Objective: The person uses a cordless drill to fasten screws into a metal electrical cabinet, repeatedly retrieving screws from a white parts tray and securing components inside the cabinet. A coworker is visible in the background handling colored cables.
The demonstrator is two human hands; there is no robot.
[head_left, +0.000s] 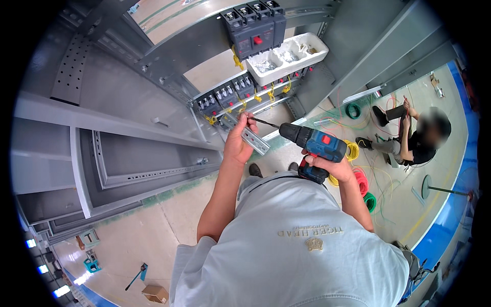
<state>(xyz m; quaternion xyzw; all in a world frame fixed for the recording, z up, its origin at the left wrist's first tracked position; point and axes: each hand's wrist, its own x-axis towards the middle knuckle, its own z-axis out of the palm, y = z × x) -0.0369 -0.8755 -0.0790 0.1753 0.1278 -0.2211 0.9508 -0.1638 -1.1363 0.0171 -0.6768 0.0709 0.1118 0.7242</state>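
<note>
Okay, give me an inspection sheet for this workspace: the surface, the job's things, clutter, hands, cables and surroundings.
Surface: pale floor beside an open grey electrical cabinet.
Job's things: blue and black cordless drill, its bit toward a slotted metal rail; black circuit breakers mounted in the cabinet.
Clutter: white foam tray of small hardware bags resting in the cabinet; cardboard box on the floor.
Hands: left hand holds the rail; right hand has its grip on the drill.
Cables: coils of yellow, red and green wire on the floor.
Surroundings: another person sitting on the floor; blue floor strip.
</note>
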